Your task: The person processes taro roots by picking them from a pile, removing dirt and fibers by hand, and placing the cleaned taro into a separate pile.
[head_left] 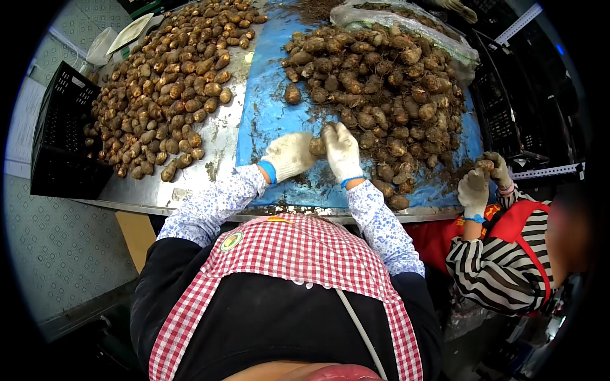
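Note:
In white work gloves with blue wrist bands, my two hands meet over the blue plastic sheet [267, 95]. Between them is a small brown taro [317, 147]. My left hand [289, 156] has its fingers closed on the taro from the left. From the right, my right hand [342, 153] grips it too, its fingertips dark with soil. Close beyond my right hand rises a big heap of rooty, soil-covered taros [394, 82]. One loose taro [292, 94] lies at the heap's left edge.
Cleaner-looking taros [184, 82] are piled on the metal table [223, 136] at left, beside a black crate [63, 136]. A mesh sack [406, 22] lies at the back. At right, a co-worker's gloved hands [476, 187] hold a taro near black crates [508, 108].

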Demonstrator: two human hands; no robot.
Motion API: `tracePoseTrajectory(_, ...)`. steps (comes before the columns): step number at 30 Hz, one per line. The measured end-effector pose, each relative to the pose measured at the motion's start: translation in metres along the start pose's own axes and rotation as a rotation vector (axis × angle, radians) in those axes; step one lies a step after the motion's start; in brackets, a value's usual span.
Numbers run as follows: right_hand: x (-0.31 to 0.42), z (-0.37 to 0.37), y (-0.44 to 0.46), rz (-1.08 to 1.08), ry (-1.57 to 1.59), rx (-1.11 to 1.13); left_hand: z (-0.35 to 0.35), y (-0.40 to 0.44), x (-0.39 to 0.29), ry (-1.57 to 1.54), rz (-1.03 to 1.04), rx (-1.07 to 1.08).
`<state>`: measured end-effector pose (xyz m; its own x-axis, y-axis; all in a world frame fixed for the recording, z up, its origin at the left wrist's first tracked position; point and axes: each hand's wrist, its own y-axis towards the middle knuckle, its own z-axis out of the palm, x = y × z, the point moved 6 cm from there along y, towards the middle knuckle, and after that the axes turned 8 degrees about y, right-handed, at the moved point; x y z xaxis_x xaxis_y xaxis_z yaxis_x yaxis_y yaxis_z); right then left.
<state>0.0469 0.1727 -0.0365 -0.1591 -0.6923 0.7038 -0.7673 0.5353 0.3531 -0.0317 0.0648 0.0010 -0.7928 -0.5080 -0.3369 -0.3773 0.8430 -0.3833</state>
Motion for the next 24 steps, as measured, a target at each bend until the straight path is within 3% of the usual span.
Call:
tracePoseTrajectory(2, -0.006, 0.009, -0.004, -0.006, 0.137, 0.003, -0.025, -0.011, 0.0, 0.241, -0.048, -0.19)
tracePoseTrajectory(3, -0.008, 0.015, -0.009, 0.102, 0.264, 0.161, -0.027, -0.01, 0.003, 0.233, 0.095, -0.34)
tracePoseTrajectory(5, -0.011, 0.022, -0.023, 0.498, 0.642, 0.248, -0.025, -0.006, 0.009, -0.081, 0.112, -0.309)
tracePoseTrajectory(6, -0.009, 0.026, -0.027, 0.579, 0.739, 0.195, -0.024, -0.007, 0.009, -0.24, 0.119, -0.287)
tracePoseTrajectory(7, -0.008, 0.028, -0.025, 0.574, 0.758, 0.117, -0.023, -0.003, 0.009, -0.149, 0.057, -0.217)
tracePoseTrajectory(9, -0.006, 0.024, -0.013, 0.352, 0.559, -0.066, -0.013, 0.01, 0.011, -0.252, 0.118, -0.214)
tracePoseTrajectory(11, -0.008, 0.013, -0.01, 0.567, 0.911, -0.179, -0.006, 0.011, 0.012, -0.449, 0.151, -0.128)
tracePoseTrajectory(12, 0.013, -0.012, 0.004, 0.367, 0.487, -0.075, -0.009, 0.005, 0.008, -0.59, 0.161, -0.047)
tracePoseTrajectory(13, 0.018, -0.024, 0.007, 0.399, 0.478, -0.003, -0.009, 0.002, 0.006, -0.73, 0.171, 0.039)
tracePoseTrajectory(14, 0.016, -0.031, 0.008, 0.433, 0.47, 0.068, -0.012, 0.0, 0.006, -0.581, 0.418, -0.116)
tracePoseTrajectory(15, 0.011, -0.038, 0.01, 0.248, 0.465, -0.016, -0.016, -0.009, 0.005, -0.42, 0.66, -0.271)
tracePoseTrajectory(16, 0.002, -0.04, 0.009, 0.239, 0.24, -0.069, -0.001, -0.001, 0.014, -0.569, 0.525, -0.111)
tracePoseTrajectory(18, 0.033, -0.042, 0.017, 0.189, 0.303, 0.204, 0.006, -0.007, 0.016, -0.875, 0.182, 0.137)
tracePoseTrajectory(20, 0.064, -0.046, 0.019, 0.145, 0.368, 0.474, 0.023, 0.006, 0.026, -0.579, -0.093, 0.253)
tracePoseTrajectory(21, 0.071, -0.045, 0.014, -0.014, 0.275, 0.549, 0.003, 0.0, 0.007, -0.327, 0.045, 0.326)
tracePoseTrajectory(22, 0.036, -0.026, 0.006, 0.026, 0.222, 0.415, 0.001, 0.002, 0.006, -0.289, 0.116, 0.277)
tracePoseTrajectory(24, 0.071, -0.042, 0.013, 0.03, 0.327, 0.41, -0.001, 0.005, 0.009, -0.218, 0.255, 0.173)
